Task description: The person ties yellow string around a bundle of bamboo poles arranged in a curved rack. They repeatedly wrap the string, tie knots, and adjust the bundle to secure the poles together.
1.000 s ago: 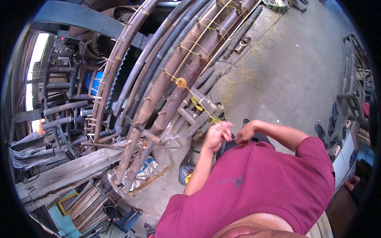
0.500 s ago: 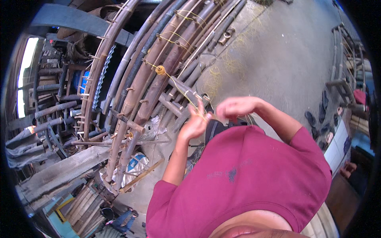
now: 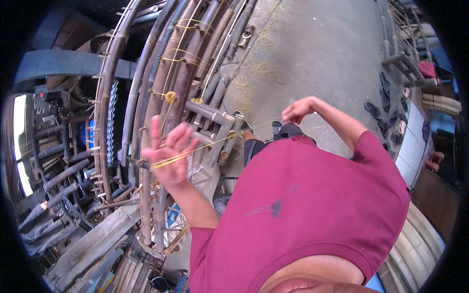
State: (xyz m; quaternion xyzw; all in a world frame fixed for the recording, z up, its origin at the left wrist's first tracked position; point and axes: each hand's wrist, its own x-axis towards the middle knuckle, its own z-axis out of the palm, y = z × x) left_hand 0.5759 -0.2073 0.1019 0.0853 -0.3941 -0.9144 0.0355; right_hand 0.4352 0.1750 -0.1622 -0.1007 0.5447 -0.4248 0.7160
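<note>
My left hand (image 3: 172,160) is raised in front of the bamboo poles (image 3: 181,78), fingers spread apart. Strands of yellow cord (image 3: 215,142) loop across its palm and stretch rightward toward my right hand (image 3: 299,110). That hand is closed, its fingertips pinching the cord's other end above the dark shorts. A small wound bundle of yellow cord (image 3: 170,96) sits against the poles just beyond my left hand. More yellow ties circle the poles farther up.
Loose tangles of yellow cord (image 3: 249,88) lie along the concrete floor (image 3: 322,58). Short bamboo pieces form a stand (image 3: 211,111) beside the poles. Sandals (image 3: 376,111) and a bamboo bench (image 3: 403,63) are at right. Wooden planks (image 3: 93,234) lie at lower left.
My hands have moved from close together to wide apart. The left has gone left with the cord looped on it; the right has gone up and slightly right, drawing the cord out.
</note>
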